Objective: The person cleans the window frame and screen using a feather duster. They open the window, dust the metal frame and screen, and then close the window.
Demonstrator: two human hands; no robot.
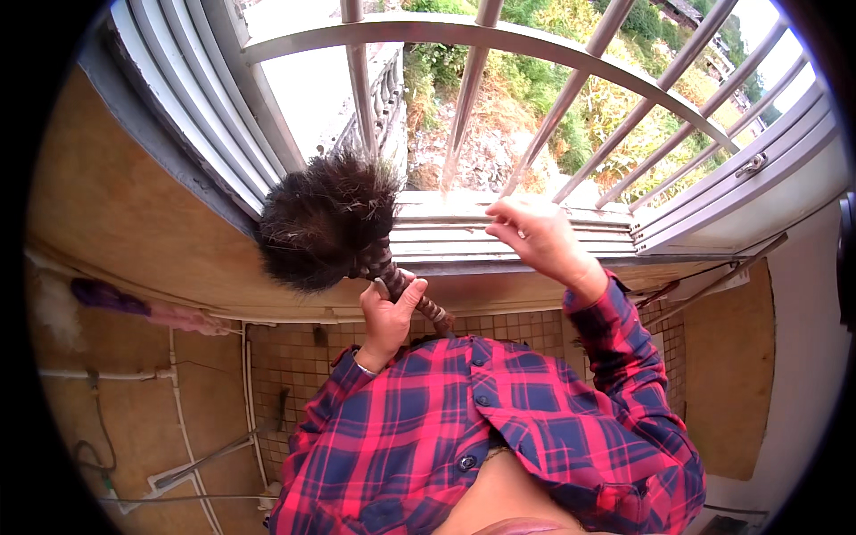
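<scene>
My left hand (391, 314) is closed around the bound handle of a dark bristle brush or duster (328, 221). Its bushy head points up and to the left, against the left part of the window frame, and the handle's lower end reaches my checked shirt. My right hand (531, 234) is raised over the window sill (441, 247), with its thumb and forefinger bent towards each other and a gap between them. I see nothing held in it. Whether its fingertips touch the sill's tracks, I cannot tell.
Metal window bars (468, 100) with a curved crosspiece stand ahead, with plants outside. Sliding-window frames (729, 180) flank the opening. White pipes (180, 414) run along the wall at the left, near hanging purple and pink cloths (110, 296). A long pole (722, 277) leans at the right. Small tiles (294, 348) lie below.
</scene>
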